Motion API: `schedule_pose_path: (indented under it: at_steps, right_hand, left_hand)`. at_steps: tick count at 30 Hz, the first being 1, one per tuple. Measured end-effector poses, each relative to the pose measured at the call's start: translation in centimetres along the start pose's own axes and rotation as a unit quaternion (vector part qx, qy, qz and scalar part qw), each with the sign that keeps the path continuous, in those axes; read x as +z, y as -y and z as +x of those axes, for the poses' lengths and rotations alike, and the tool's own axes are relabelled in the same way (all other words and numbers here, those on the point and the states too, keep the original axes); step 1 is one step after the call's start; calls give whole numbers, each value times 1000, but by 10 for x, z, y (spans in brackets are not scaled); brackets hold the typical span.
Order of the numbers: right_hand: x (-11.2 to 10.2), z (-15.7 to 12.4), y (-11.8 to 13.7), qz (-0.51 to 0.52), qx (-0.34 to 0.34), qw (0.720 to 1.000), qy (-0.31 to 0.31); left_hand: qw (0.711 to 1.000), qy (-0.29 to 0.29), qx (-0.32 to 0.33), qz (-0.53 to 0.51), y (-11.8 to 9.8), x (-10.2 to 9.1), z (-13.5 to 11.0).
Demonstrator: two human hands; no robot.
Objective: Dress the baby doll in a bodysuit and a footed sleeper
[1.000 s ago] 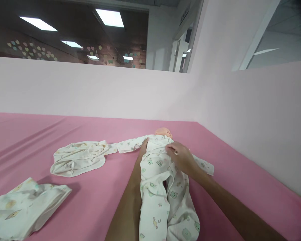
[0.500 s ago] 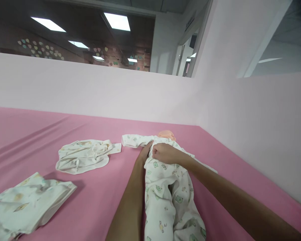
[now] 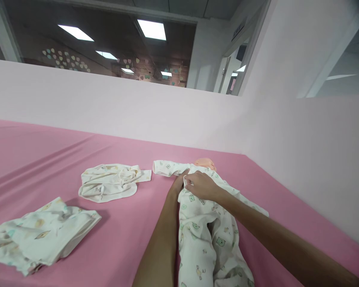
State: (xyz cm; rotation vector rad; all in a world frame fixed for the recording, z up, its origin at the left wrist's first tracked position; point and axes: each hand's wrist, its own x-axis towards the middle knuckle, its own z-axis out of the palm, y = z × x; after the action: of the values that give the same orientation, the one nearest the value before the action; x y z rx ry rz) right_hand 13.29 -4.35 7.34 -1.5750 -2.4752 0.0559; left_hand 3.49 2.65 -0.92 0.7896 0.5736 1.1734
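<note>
I see a pink-covered desk point(image 3: 122, 239) with a clothed doll point(image 3: 197, 217) lying on it, a pale garment point(image 3: 109, 187) to the left and a patterned cloth point(image 3: 48, 233) nearer my camera.

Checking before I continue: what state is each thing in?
Doll: lying down, clothed
Patterned outfit: on the doll, creased
White garment: lying rumpled
Printed cloth: loosely folded
Pink sheet: spread, creased
Ceiling lights: lit
Left hand: at outfit's side, partly hidden
Right hand: curled over outfit
</note>
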Motion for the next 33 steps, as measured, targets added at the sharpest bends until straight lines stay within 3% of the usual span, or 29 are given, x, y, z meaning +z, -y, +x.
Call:
schedule_pose_path:
  at_steps: [4, 11, 18, 23, 28, 33]
  right_hand:
    - [8, 10, -10, 3, 17, 1000, -18]
    - [11, 36, -39, -17, 59, 992, -106]
    - [19, 42, -52, 1, 73, 989, -125]
    - [21, 39, -53, 15, 74, 989, -129]
    - [17, 22, -58, 35, 66, 984, -162]
    - [21, -13, -87, 37, 102, 970, -217]
  left_hand:
    - [1000, 20, -13, -11, 1, -2, -1]
    - [996, 58, -37, -58, 11, -5, 8]
    - [993, 84, -30, -81, 17, -9, 14]
    - [995, 88, -26, -28, 14, -11, 8]
    - [997, 60, -41, 15, 8, -15, 3]
    - [998, -22, -18, 63, 10, -17, 7]
